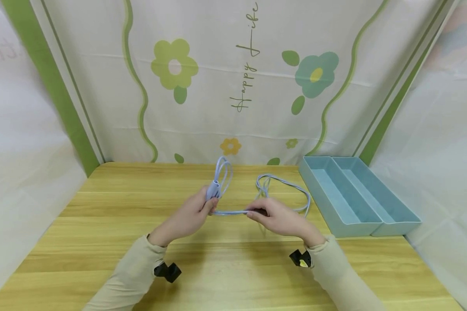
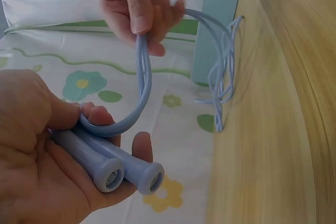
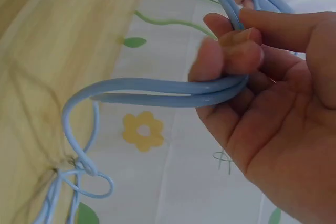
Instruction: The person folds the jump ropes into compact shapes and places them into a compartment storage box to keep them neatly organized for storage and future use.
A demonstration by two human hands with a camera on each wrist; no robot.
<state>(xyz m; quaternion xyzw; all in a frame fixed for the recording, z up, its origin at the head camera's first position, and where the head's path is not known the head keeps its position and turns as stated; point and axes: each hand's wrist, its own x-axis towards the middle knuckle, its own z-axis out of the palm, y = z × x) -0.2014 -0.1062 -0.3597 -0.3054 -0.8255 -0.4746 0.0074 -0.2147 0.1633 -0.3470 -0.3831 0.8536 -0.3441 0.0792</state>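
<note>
Left hand (image 1: 190,214) grips both handles (image 2: 137,170); right hand (image 1: 281,217) pinches the doubled rope (image 3: 152,85) — best kept snug, parallel and untwisted.

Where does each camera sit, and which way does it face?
Head: worn on the head, facing forward and down at the table; left hand, right hand and sleeves show.
Left wrist: on that wrist, facing its hand gripping two handles; right hand shows beyond.
Right wrist: on that wrist, facing its hand pinching the cord; left hand shows partly.
Both wrist views share the cord and flowered backdrop.
</note>
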